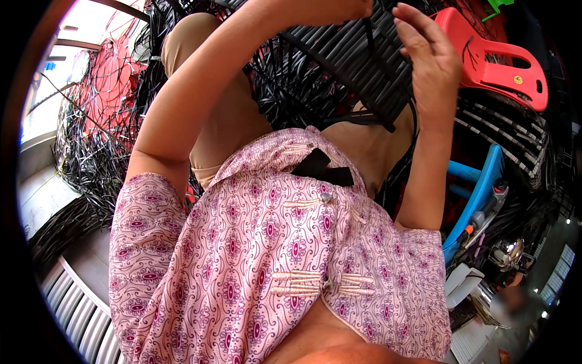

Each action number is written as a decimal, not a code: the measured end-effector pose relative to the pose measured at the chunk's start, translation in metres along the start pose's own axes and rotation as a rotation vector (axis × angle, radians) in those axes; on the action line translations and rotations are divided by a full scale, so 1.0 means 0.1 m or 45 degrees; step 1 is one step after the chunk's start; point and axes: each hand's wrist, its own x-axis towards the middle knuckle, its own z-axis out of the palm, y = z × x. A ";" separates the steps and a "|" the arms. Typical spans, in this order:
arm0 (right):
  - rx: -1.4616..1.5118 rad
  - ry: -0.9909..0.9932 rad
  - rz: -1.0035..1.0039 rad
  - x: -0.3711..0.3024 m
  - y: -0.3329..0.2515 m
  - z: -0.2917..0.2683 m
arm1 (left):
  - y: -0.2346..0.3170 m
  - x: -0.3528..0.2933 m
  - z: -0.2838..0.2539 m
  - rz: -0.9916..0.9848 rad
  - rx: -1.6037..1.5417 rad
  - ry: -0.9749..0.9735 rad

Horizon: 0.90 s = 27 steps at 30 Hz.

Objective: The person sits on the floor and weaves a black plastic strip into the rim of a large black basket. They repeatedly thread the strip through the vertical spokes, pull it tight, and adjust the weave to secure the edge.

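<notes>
Across my lap rests a panel of woven black strips (339, 57) on a dark frame, slanting down to a corner near my right thigh. My left hand (333, 11) is at the top edge of the view, partly cut off, fingers closed. A black plastic strip (370, 37) runs down from those fingertips over the panel. Beside the panel's right side, my right hand (431, 60) is raised with its fingers loosely bent and apart, and nothing shows in it. Short black strip pieces (320, 170) lie on my patterned shirt.
Heaps of loose black strips (91, 164) lie at my left and under the panel. To the right stand a red plastic chair (485, 60) and a blue plastic piece (479, 200) with tools beside it. A white slatted thing (79, 315) is at lower left.
</notes>
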 end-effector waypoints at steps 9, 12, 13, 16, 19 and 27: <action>0.343 -0.188 0.102 0.19 0.47 0.05 | 0.03 0.14 -0.03 0.243 0.115 0.122; 0.466 -0.128 0.054 0.17 0.48 0.11 | 0.04 0.18 0.02 0.080 -0.166 0.064; 0.473 -0.094 0.080 0.18 0.50 0.09 | 0.04 0.20 0.07 -0.024 -0.390 0.058; 0.491 0.006 0.164 0.17 0.59 0.04 | -0.15 0.20 0.16 -0.100 -0.286 -0.012; 0.573 0.066 0.219 0.16 0.59 0.03 | -0.36 0.14 0.37 -0.122 0.043 -0.063; 0.548 0.121 0.271 0.12 0.60 -0.01 | -0.27 0.15 0.65 -0.137 0.622 0.065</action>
